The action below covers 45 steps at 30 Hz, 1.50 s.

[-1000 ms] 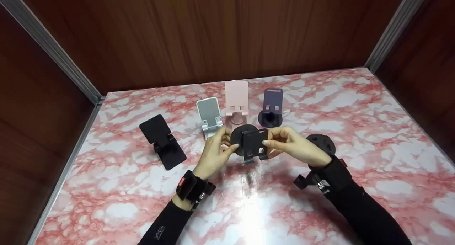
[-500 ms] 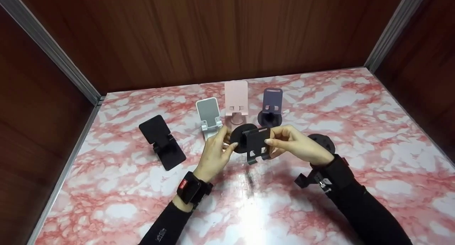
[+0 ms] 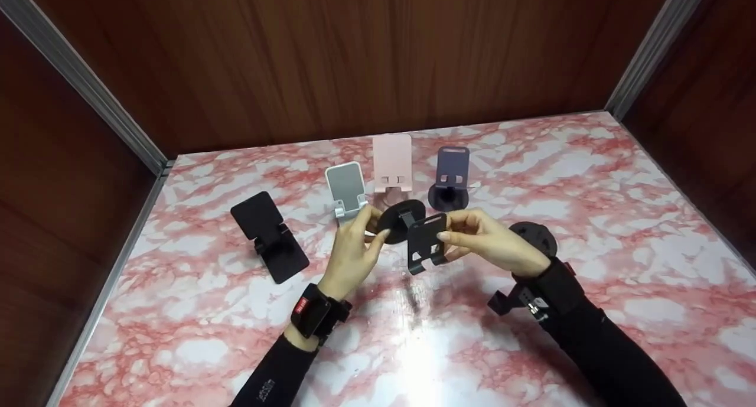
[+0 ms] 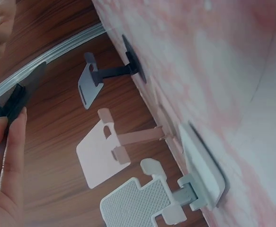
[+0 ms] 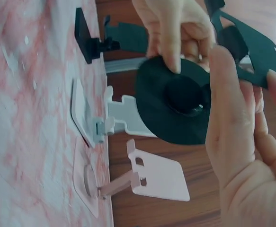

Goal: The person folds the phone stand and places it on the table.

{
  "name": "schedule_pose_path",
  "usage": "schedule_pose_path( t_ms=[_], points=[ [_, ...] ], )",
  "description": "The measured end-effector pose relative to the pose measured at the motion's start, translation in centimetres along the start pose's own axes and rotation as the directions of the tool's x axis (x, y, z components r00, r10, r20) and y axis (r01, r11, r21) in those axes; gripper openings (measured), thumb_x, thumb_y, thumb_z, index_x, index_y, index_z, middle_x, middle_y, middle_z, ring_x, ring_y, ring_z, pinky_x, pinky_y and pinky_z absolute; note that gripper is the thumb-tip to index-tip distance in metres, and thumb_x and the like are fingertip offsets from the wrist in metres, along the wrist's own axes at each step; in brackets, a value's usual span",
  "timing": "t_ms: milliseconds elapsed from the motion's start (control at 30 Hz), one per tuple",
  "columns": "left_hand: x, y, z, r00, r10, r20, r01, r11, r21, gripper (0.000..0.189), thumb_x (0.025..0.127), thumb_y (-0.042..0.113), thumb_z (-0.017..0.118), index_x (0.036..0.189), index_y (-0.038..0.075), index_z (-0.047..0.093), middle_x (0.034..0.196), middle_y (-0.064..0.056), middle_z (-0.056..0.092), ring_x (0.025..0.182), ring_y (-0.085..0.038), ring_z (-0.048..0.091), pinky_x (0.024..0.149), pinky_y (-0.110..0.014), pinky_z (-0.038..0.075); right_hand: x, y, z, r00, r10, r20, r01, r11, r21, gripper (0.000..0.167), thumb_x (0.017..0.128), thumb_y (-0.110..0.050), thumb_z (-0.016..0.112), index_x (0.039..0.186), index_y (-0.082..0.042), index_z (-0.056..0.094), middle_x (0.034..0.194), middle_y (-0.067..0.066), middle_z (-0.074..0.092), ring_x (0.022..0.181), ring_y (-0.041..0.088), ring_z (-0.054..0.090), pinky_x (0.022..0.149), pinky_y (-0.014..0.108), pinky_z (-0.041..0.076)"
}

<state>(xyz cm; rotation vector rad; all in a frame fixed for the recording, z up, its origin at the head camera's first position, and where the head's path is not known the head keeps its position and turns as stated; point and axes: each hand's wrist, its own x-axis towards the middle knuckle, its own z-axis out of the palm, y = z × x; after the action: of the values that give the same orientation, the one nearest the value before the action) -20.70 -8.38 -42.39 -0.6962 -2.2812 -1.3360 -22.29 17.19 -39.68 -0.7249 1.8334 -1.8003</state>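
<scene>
A black phone stand with a round base and a slotted plate (image 3: 423,241) is held up over the table between both hands. My left hand (image 3: 348,253) pinches the edge of its round base (image 5: 149,101), thumb toward me. On the plate's right edge, my right hand (image 3: 487,241) grips with thumb and fingers. In the head view the base is tilted away from the plate, with the short neck showing between them. The left wrist view catches only part of the stand (image 4: 19,97), nearly edge-on.
Behind the hands stand a white-and-grey phone stand (image 3: 346,182), a pink one (image 3: 392,159) and a purple one (image 3: 453,168). A black phone stand (image 3: 271,235) is at left. A round black piece (image 3: 534,235) lies partly behind the right wrist. Wooden panels enclose the marbled table (image 3: 201,348).
The round base has turned and tilted away from the plate, moving slightly up and left with my left hand. The neck shows more now. My right hand has barely moved.
</scene>
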Motion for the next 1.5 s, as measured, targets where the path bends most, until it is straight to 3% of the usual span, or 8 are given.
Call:
schedule_pose_path(
  t_ms=[400, 600, 767, 833, 933, 1067, 1233, 1500],
  points=[
    [0.1, 0.5, 0.0, 0.999, -0.043, 0.012, 0.044, 0.993, -0.109, 0.017, 0.086, -0.005, 0.069, 0.098, 0.0, 0.058, 0.082, -0.007, 0.064, 0.073, -0.017, 0.064, 0.062, -0.024, 0.057, 0.2, 0.1, 1.3, 0.985, -0.102, -0.136, 0.082, 0.985, -0.15, 0.048, 0.094, -0.019, 0.067, 0.129, -0.01, 0.035, 0.133, 0.014, 0.038, 0.121, 0.027, 0.042, 0.096, 0.044, 0.041],
    [0.1, 0.4, 0.1, 0.998, -0.061, 0.016, 0.063, 0.987, -0.146, 0.017, 0.086, -0.004, 0.07, 0.098, 0.0, 0.059, 0.083, -0.008, 0.065, 0.075, -0.019, 0.065, 0.063, -0.025, 0.058, 0.1, 0.7, 0.7, 0.999, 0.002, -0.045, -0.003, 0.999, -0.033, 0.065, 0.097, -0.022, 0.061, 0.151, -0.014, 0.026, 0.148, 0.011, 0.036, 0.134, 0.025, 0.036, 0.11, 0.049, 0.028],
    [0.1, 0.4, 0.3, 0.995, -0.101, 0.02, 0.103, 0.975, -0.199, 0.014, 0.089, -0.001, 0.067, 0.103, -0.004, 0.062, 0.088, -0.013, 0.067, 0.081, -0.025, 0.067, 0.067, -0.03, 0.059, 0.2, 0.9, 0.7, 1.0, 0.006, -0.007, -0.005, 0.99, 0.141, 0.054, 0.098, -0.018, 0.059, 0.144, -0.007, 0.033, 0.14, 0.014, 0.045, 0.128, 0.026, 0.045, 0.111, 0.045, 0.03],
    [0.0, 0.4, 0.3, 0.992, -0.12, 0.042, 0.127, 0.968, -0.216, 0.016, 0.096, 0.007, 0.061, 0.107, -0.004, 0.063, 0.093, -0.014, 0.068, 0.087, -0.026, 0.068, 0.071, -0.031, 0.058, 0.3, 1.0, 0.9, 1.0, -0.017, -0.012, 0.019, 0.983, 0.181, 0.044, 0.099, -0.016, 0.058, 0.138, -0.007, 0.04, 0.134, 0.014, 0.049, 0.121, 0.026, 0.05, 0.108, 0.045, 0.035],
    [-0.3, 0.5, 0.4, 0.982, -0.159, 0.101, 0.179, 0.952, -0.248, 0.048, 0.1, 0.042, 0.051, 0.114, -0.002, 0.063, 0.1, -0.013, 0.069, 0.094, -0.024, 0.067, 0.078, -0.034, 0.057, 0.5, 1.1, 1.2, 0.999, -0.04, -0.029, 0.045, 0.978, 0.204, 0.037, 0.099, -0.014, 0.057, 0.134, -0.007, 0.044, 0.132, 0.015, 0.05, 0.118, 0.028, 0.052, 0.107, 0.048, 0.035],
    [-0.6, 0.8, 0.5, 0.96, -0.216, 0.176, 0.263, 0.913, -0.312, 0.083, 0.082, 0.075, 0.052, 0.121, 0.003, 0.059, 0.109, -0.011, 0.066, 0.098, -0.023, 0.065, 0.083, -0.036, 0.056, 0.5, 1.1, 1.6, 0.997, -0.025, -0.073, 0.034, 0.99, 0.133, 0.042, 0.099, -0.017, 0.057, 0.136, -0.005, 0.041, 0.133, 0.017, 0.049, 0.12, 0.03, 0.051, 0.108, 0.051, 0.034],
    [-0.7, 1.0, 1.1, 0.949, -0.264, 0.171, 0.307, 0.896, -0.322, 0.065, 0.083, 0.057, 0.069, 0.119, 0.005, 0.057, 0.109, -0.009, 0.065, 0.098, -0.021, 0.065, 0.083, -0.03, 0.056, 0.6, 1.0, 2.0, 0.993, 0.0, -0.116, 0.002, 1.0, 0.015, 0.046, 0.098, -0.022, 0.059, 0.136, -0.004, 0.039, 0.131, 0.016, 0.05, 0.117, 0.029, 0.051, 0.104, 0.049, 0.038],
    [-0.7, 1.0, 1.5, 0.956, -0.255, 0.146, 0.29, 0.903, -0.318, 0.04, 0.089, 0.031, 0.07, 0.116, 0.004, 0.057, 0.108, -0.01, 0.065, 0.099, -0.022, 0.064, 0.085, -0.029, 0.054, 0.4, 1.0, 2.3, 0.995, -0.003, -0.101, 0.0, 1.0, -0.023, 0.046, 0.099, -0.024, 0.057, 0.137, -0.007, 0.036, 0.136, 0.014, 0.043, 0.122, 0.029, 0.046, 0.103, 0.05, 0.036]
  ],
)
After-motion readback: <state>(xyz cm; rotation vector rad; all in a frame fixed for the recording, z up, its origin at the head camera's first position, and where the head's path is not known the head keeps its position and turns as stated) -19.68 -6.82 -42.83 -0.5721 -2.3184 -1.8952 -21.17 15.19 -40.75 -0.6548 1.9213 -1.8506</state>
